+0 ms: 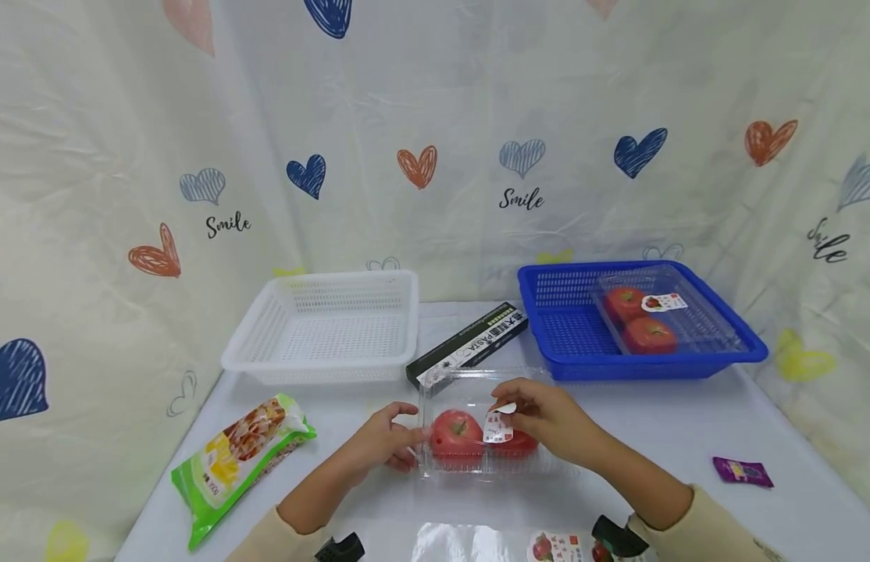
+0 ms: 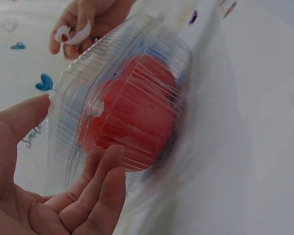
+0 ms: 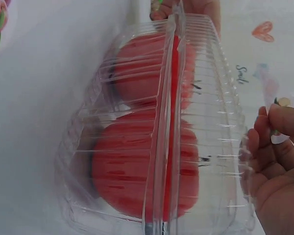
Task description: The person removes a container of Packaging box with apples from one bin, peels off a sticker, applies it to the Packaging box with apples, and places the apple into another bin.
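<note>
In the head view a clear plastic clamshell box (image 1: 438, 398) with two red tomatoes (image 1: 456, 437) inside stands at the front middle of the table. My left hand (image 1: 380, 443) holds its left side, the thumb at the lid's edge and the curled fingers against the lower wall, as the left wrist view shows. Between thumb and fingertips my right hand (image 1: 558, 417) pinches a white printed sticker (image 1: 498, 428) over the lid. Part of the sticker is curled, and it overlaps the right tomato. In the right wrist view the sticker (image 3: 279, 138) is above the lid.
Behind stand a white basket (image 1: 319, 367) and a blue basket (image 1: 639, 367) holding another tomato box (image 1: 709, 332). A pasta box (image 1: 470, 343) lies between them. A green food bag (image 1: 241, 460) is left, a purple packet (image 1: 743, 472) right, a sticker sheet (image 1: 463, 542) in front.
</note>
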Demonstrator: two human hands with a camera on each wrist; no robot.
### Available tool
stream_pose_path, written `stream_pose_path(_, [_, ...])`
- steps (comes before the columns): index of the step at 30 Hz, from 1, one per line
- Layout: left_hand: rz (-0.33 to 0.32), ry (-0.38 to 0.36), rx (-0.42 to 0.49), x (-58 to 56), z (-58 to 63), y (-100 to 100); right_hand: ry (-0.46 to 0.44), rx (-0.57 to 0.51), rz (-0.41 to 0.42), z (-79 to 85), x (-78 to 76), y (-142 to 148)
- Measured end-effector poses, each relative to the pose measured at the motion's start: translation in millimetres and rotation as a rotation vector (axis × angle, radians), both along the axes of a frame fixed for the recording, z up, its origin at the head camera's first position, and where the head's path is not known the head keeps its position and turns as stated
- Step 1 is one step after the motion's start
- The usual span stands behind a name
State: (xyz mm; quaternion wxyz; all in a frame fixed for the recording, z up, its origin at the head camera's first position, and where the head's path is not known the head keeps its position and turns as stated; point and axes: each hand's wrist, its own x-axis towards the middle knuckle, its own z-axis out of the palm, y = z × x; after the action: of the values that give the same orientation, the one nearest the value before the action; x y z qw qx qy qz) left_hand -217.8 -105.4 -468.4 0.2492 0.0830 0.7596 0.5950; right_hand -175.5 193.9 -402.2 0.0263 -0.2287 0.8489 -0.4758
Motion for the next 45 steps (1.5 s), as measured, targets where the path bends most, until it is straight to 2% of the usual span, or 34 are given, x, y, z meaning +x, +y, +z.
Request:
stream_pose_path(3, [-0.004, 0.002, 0.003, 0.3, 0.7, 2.4, -0.010, 0.023, 0.028, -2.8, -7.2, -1.1])
stream_pose_path(10, [-0.010, -0.007, -0.022, -1.4, 0.1, 4.4, -0.013, 0.101, 0.015, -7.4, -15.3, 0.7])
stream_pose_path(16, [-0.017, -0.004, -0.002, -1.1, 0.6, 3.0, -0.014, 0.126, 0.038, -8.5, -21.0, 2.3])
stream_pose_path(24, [-0.026, 0.003, 0.005, 2.3, 4.3, 3.5, -0.011, 0.167, 0.081, -7.5, -25.1, 3.0])
stream_pose_path(31, [-0.021, -0.002, 0.003, 0.3, 1.8, 2.4, 0.027, 0.216, 0.088, -11.3, -28.1, 2.3])
stream_pose_path(45, [-0.017, -0.014, -0.025, 1.1, 7.2, 2.8, 0.041, 0.342, 0.060, -9.4, -33.2, -6.8])
